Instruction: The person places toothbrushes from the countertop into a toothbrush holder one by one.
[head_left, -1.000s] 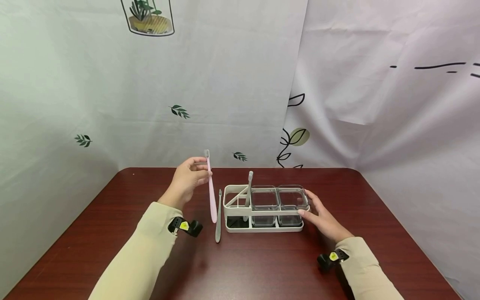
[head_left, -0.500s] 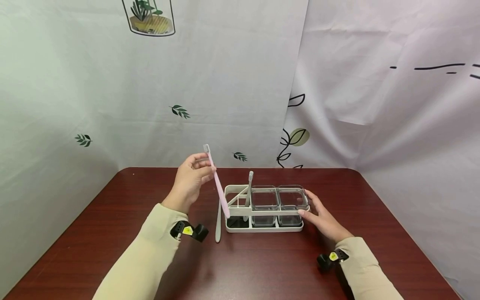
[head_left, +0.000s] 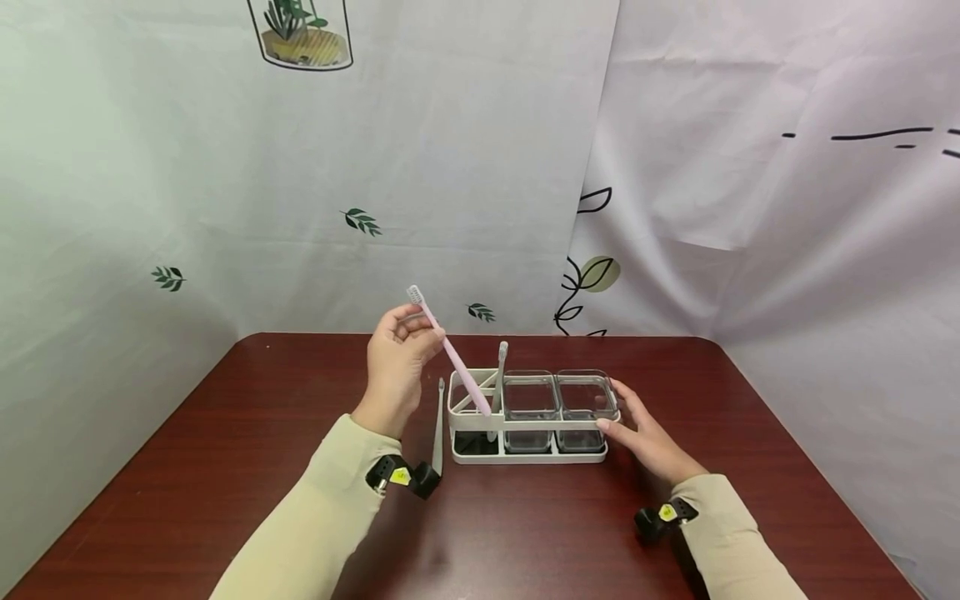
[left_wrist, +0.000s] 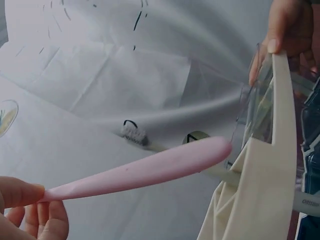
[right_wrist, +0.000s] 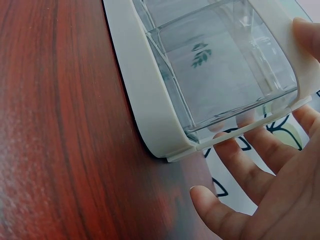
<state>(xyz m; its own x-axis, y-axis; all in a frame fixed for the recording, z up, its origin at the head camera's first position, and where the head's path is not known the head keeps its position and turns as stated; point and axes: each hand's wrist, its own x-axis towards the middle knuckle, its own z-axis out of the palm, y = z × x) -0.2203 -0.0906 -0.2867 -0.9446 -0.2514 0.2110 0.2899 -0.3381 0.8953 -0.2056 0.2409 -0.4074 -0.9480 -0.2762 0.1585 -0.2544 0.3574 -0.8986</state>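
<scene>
The pink toothbrush is slim and pale, with a small white bristle head at its upper end and a handle that widens to a rounded tip; it slants down to the right, its lower end reaching into the leftmost open section of the white rack, and in the left wrist view that rounded end sits just at the rack's cream-coloured edge. The left hand is raised above the table and pinches the brush near its neck between thumb and fingertips, the other fingers curled loosely beneath. The rack stands on the dark red-brown table and holds two clear square cups side by side in its right part, while a grey toothbrush stands nearly upright in the divided left part. A second grey toothbrush lies flat on the table just to the left of the rack, its head pointing away from the person. The right hand is spread with relaxed, nearly straight fingers against the right end of the rack; the right wrist view shows the fingertips touching the white frame and the wall of the nearest clear cup, gripping nothing. Both arms wear beige sleeves with a small black device at each wrist
</scene>
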